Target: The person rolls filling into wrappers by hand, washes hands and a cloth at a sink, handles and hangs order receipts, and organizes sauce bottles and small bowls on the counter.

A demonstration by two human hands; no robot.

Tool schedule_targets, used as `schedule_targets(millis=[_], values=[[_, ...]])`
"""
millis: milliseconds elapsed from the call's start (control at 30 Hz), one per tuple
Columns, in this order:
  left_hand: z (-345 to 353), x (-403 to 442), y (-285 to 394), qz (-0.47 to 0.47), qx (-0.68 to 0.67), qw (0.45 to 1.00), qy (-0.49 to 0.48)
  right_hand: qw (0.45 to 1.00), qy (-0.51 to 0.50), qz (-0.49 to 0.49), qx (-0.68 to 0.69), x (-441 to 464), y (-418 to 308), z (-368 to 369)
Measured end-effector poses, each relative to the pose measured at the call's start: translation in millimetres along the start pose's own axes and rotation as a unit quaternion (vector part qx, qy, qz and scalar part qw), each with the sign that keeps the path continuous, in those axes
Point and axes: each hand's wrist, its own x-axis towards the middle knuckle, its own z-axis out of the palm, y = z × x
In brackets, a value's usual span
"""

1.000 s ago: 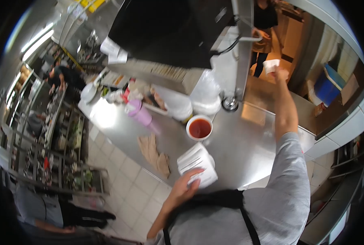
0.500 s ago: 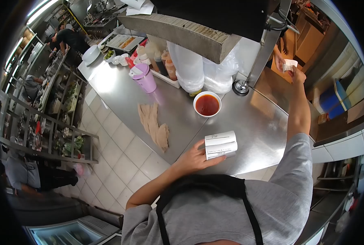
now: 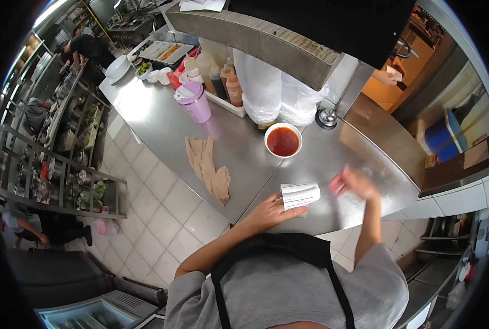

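Note:
My left hand [image 3: 271,214] is closed on a curled, printed paper receipt [image 3: 301,195], held above the near edge of the steel counter [image 3: 244,159]. To its right, my right hand [image 3: 357,183] is over the counter, its fingers smeared by motion, so I cannot tell their shape. Beyond both hands stands a white bowl of red-orange liquid [image 3: 283,141]. A crumpled beige cloth [image 3: 208,167] lies to the left, and past it is a lilac lidded tumbler [image 3: 194,104]. At the opening on the upper right, another person's hand [image 3: 386,77] holds a small paper slip [image 3: 395,73].
Sauce bottles [image 3: 222,82] in a tray and plastic-wrapped stacks [image 3: 261,90] stand at the counter's back, under a low shelf [image 3: 255,41]. A round metal base with a rod [image 3: 327,117] is nearby. Tiled floor [image 3: 162,208] and racks are to the left, with people further off.
My right hand has let go of the slip at the opening and drawn back toward my left hand. The other person's hand now holds that slip, further away. My left hand still grips the receipt.

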Motion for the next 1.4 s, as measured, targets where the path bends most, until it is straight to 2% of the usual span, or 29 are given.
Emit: schedule_targets(millis=[33, 67, 100, 133, 167, 200, 233, 267, 300, 367, 400, 433, 533, 567, 667, 700, 833, 933, 1067, 1100, 1167, 1200, 1233, 1300, 1400], values=[[4.8, -3.8, 0.0, -0.029, -0.024, 0.999, -0.026, 0.992, -0.071, -0.102, 0.035, -8.8, 20.8, 31.6], [11.4, -5.4, 0.0, -0.036, -0.056, 0.997, -0.024, 0.992, -0.045, -0.118, -0.006, -12.3, 34.0, 57.1], [18.6, -6.5, 1.0, -0.043, -0.088, 0.995, -0.024, 0.988, -0.004, -0.115, 0.099, -17.1, 25.7, 88.8], [23.5, -9.7, 4.1, -0.050, -0.120, 0.991, -0.027, 0.989, 0.078, -0.119, 0.039, -17.9, 22.1, 105.8], [25.9, -13.2, 7.6, -0.074, -0.186, 0.979, -0.048, 0.973, 0.141, -0.173, -0.054, -18.0, 22.2, 111.4], [33.2, -18.5, 16.1, -0.127, -0.292, 0.948, 0.030, 0.942, 0.201, -0.225, -0.150, -19.1, 22.2, 114.2], [37.1, -21.1, 28.1, -0.177, -0.389, 0.898, 0.108, 0.942, 0.209, -0.226, -0.132, -21.7, 22.5, 114.6], [39.2, -22.7, 33.9, -0.223, -0.478, 0.830, 0.183, 0.942, 0.217, -0.228, -0.116, -25.6, 22.1, 112.7], [40.7, -22.5, 32.7, -0.241, -0.617, 0.717, 0.218, 0.942, 0.224, -0.229, -0.098, -31.5, 21.3, 111.9], [38.5, -16.1, 14.7, -0.297, -0.790, 0.508, 0.175, 0.978, 0.149, -0.144, -0.031, -51.1, 2.3, 110.2], [39.2, -13.1, 7.1, -0.320, -0.853, 0.385, 0.149, 0.989, 0.109, -0.099, 0.004, -59.7, -2.8, 110.7], [41.2, -7.7, 0.0, -0.285, -0.912, 0.270, 0.119, 0.992, 0.077, -0.098, 0.004, -61.3, 0.8, 112.4], [29.4, 18.9, 3.8, -0.442, -0.776, 0.421, 0.162, 0.997, 0.004, -0.058, -0.054, -69.1, -0.3, 113.0], [25.4, 22.0, 5.8, -0.437, -0.760, 0.449, 0.170, 0.995, 0.006, -0.082, -0.055, -71.8, 2.3, 114.5], [10.8, 29.5, 12.7, -0.365, -0.731, 0.527, 0.233, 0.996, 0.069, -0.017, -0.057, -78.8, 12.8, 111.6], [14.4, 30.8, 17.7, -0.340, -0.705, 0.560, 0.271, 0.989, 0.117, -0.019, -0.084, -80.1, 17.0, 110.0], [29.5, 28.7, 34.6, -0.272, -0.597, 0.697, 0.288, 0.988, 0.098, 0.007, -0.121, -91.9, 21.2, 95.2], [19.8, 29.5, 35.3, -0.250, -0.611, 0.706, 0.255, 0.984, 0.107, 0.000, -0.144, -95.4, 13.8, 86.2], [7.8, 33.4, 27.1, -0.214, -0.625, 0.713, 0.233, 0.995, 0.075, -0.016, -0.062, -93.2, 11.0, 91.0], [8.4, 34.5, 30.4, -0.210, -0.623, 0.707, 0.260, 0.997, 0.053, -0.010, -0.046, -94.6, 9.3, 92.0], [28.3, 21.5, 24.8, -0.181, -0.532, 0.791, 0.243, 1.000, 0.011, -0.002, -0.013, -97.7, 2.4, 93.0], [40.2, 14.7, 22.8, -0.165, -0.482, 0.829, 0.232, 0.999, 0.006, 0.016, -0.041, -99.8, -1.4, 90.8], [42.8, 18.2, 28.3, -0.139, -0.513, 0.805, 0.265, 0.997, 0.002, 0.034, -0.068, -103.7, -5.1, 86.3], [43.4, 16.9, 31.6, -0.148, -0.503, 0.820, 0.229, 0.986, 0.004, 0.080, -0.148, -107.7, -4.5, 75.4], [34.1, 22.2, 35.5, -0.122, -0.464, 0.852, 0.210, 0.996, 0.031, 0.014, -0.088, -103.4, 13.5, 75.4]])
